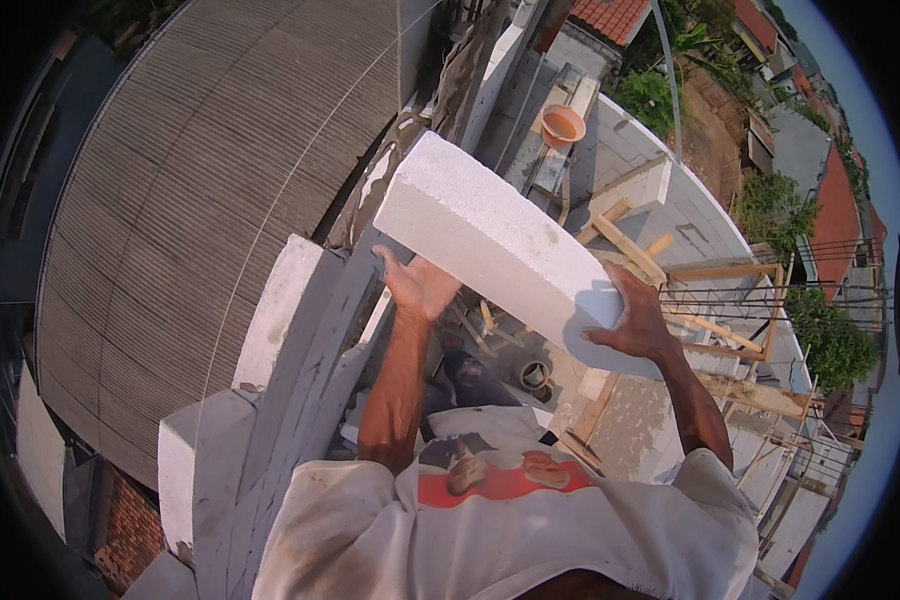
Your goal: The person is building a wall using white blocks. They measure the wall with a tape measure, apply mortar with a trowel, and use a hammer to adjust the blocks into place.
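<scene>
My right hand (632, 312) has the far end of it — thumb flat on the near face, fingers wrapped round the end, a firm clamp on the long white block (490, 230). My left hand (417, 285) is spread, palm up, thumb out wide; its fingers run out of sight beneath the block, so from my remote seat I can't tell how much weight it takes. The block hangs in the air before the chest, tilted, its left end higher and close to the wall (280, 310); whether the two touch, I can't tell.

To handle this well, I'd say, I want that left palm squarely under the load, both wrists firm, and the block levelled slowly — its corners look easy to chip, and my thumb should stay clear of its underside.

Now outward to the containers. By the feet stands a dark bucket (540, 388), with something greyish inside that I can't make out. Farther off, an orange basin (560, 142) sits on the planks (580, 95); I see its orange inside, no contents for certain.
</scene>
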